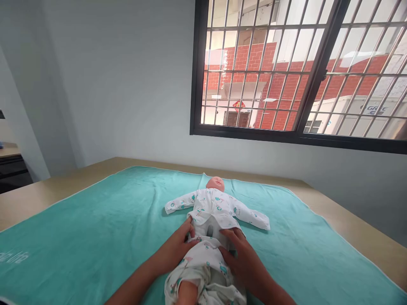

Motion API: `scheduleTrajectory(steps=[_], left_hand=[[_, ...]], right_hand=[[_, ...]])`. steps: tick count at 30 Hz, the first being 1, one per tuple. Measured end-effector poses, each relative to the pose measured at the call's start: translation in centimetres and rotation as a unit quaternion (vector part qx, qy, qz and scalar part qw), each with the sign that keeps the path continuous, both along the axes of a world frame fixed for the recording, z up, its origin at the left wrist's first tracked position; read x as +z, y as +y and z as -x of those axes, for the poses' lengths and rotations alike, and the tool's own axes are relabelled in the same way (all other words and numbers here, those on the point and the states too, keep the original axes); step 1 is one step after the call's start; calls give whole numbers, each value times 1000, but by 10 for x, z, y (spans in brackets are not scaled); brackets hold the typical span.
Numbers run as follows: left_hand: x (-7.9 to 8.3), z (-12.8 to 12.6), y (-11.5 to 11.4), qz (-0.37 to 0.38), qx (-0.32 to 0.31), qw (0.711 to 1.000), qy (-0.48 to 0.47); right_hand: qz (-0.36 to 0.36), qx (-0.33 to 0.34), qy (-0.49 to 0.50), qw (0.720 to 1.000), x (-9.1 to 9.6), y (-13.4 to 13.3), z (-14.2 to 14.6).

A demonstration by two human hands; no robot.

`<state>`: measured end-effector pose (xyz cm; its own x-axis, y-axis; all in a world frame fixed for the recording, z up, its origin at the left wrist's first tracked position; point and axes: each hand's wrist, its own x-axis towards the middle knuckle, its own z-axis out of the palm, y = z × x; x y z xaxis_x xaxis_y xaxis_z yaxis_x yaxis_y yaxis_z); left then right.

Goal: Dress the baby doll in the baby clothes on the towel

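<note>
A baby doll [216, 183] lies on its back, head away from me, its arms spread in a white printed top [213, 203]. Matching printed trousers [206, 254] cover the hips, with one bare leg [187, 292] showing at the bottom. Between top and trousers a strip of white belly with a small grey patch [210, 231] shows. At the left side of the waistband, my left hand [178, 245] pinches the cloth between thumb and fingers. On the opposite side my right hand [243, 256] has its thumb at the waistband and its fingers by the top's hem; its fingertips are partly hidden.
A teal blanket [111, 224] with a pale edge spreads under the doll over a light wooden table [327, 199]. Behind stands a grey wall [127, 84] with a barred, dark-framed window [248, 130]. Part of another desk [9, 150] appears at far left.
</note>
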<state>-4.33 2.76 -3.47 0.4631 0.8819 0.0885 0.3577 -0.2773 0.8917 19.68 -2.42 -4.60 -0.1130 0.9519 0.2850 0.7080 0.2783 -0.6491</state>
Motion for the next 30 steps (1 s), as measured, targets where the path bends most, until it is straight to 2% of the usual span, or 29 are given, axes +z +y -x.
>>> scheduleTrajectory(steps=[3, 7, 10, 15, 17, 19, 23, 25, 27, 30], left_hand=[[-9, -5, 13, -47, 30, 998, -22], [-10, -17, 42, -120, 135, 983, 18], [-5, -31, 57, -159, 177, 968, 86], [-6, -44, 57, -239, 141, 942, 187], [-10, -43, 53, -263, 119, 940, 179], [-14, -40, 51, -263, 97, 947, 155], [-21, -34, 52, -210, 90, 964, 139], [-23, -33, 54, -209, 101, 963, 136], [-26, -32, 54, -226, 111, 959, 128], [-27, -29, 50, -189, 137, 967, 106]], right_hand=[[-45, -2, -30, 999, 0, 9, -4], [-123, -44, -76, 989, 7, 26, -10], [-118, -48, -75, 989, 12, 32, -8], [-49, -22, -31, 998, 9, 25, 6], [-17, -18, -3, 1000, 9, 25, 9], [16, -10, 78, 997, 9, 28, 7], [157, 42, 262, 951, 11, 31, -7], [232, 87, 259, 933, 12, 27, -18], [278, 139, 217, 925, 13, 22, -30], [289, 186, 193, 919, 13, 17, -44]])
